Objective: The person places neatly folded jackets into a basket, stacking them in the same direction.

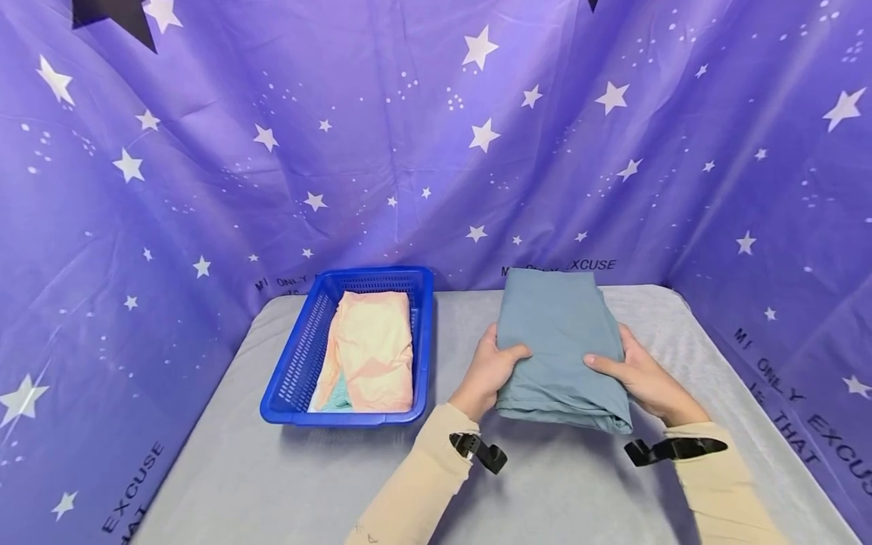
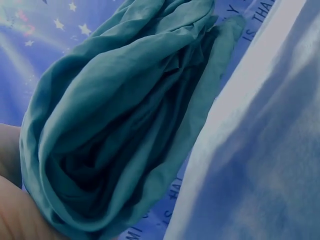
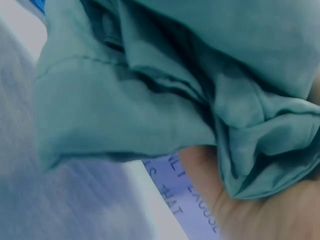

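A folded grey-green cloth garment is held between both hands over the right half of the table. My left hand grips its left edge, thumb on top. On the opposite edge my right hand holds it the same way, the fingers hidden underneath. In the left wrist view the garment shows its rolled, layered side. From the right wrist, loose folds and a stitched hem of the garment hang beside the hand.
Left of the hands, a blue perforated plastic basket contains a folded peach cloth with a bit of teal cloth under it. A grey cloth covers the table. Purple star-printed curtains enclose the back and sides.
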{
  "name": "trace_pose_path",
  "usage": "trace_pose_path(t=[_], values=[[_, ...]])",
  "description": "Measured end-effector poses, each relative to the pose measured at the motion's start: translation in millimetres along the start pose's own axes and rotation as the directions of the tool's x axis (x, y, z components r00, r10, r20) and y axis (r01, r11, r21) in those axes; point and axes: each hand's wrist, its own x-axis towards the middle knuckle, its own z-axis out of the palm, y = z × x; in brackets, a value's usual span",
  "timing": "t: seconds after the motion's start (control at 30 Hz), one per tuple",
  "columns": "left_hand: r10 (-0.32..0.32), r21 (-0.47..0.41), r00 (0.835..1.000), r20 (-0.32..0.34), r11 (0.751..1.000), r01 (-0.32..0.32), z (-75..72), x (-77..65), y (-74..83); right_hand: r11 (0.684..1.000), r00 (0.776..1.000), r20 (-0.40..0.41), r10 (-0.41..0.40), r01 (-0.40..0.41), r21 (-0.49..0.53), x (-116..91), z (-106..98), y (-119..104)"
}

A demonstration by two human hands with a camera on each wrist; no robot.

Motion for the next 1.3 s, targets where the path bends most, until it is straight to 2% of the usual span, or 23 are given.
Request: trace_pose_path(t=[0.2,0.4,0.6,0.83,1.03,1.3], values=[[0.012,0.019,1.0,0.0,1.0,-0.012,-14.1,-6.8,10.0,0.999,0.999,-0.013,0.035,-0.036,-0.038,0.6,11.9,-8.2],[0.021,0.039,1.0,-0.004,0.999,-0.021,-26.7,-9.4,19.9,0.999,0.999,-0.028,0.028,-0.028,-0.029,4.1,24.6,-17.5],[0.028,0.024,1.0,-0.014,0.999,-0.028,-41.3,-11.2,24.8,0.999,0.999,-0.026,0.024,-0.025,-0.035,12.3,37.1,-24.7],[0.038,0.024,0.999,-0.011,0.999,-0.038,-63.9,-15.6,29.3,1.0,1.0,0.014,0.001,-0.001,-0.026,22.3,52.0,-23.6],[0.049,0.079,0.999,-0.018,0.996,-0.047,-82.0,-18.7,32.3,1.0,0.999,0.036,-0.03,0.03,-0.002,28.8,66.4,-25.3],[0.029,0.083,0.997,-0.066,0.996,-0.024,-106.5,-23.7,35.2,1.0,0.995,0.092,-0.025,0.023,0.02,40.9,88.5,-29.7]])
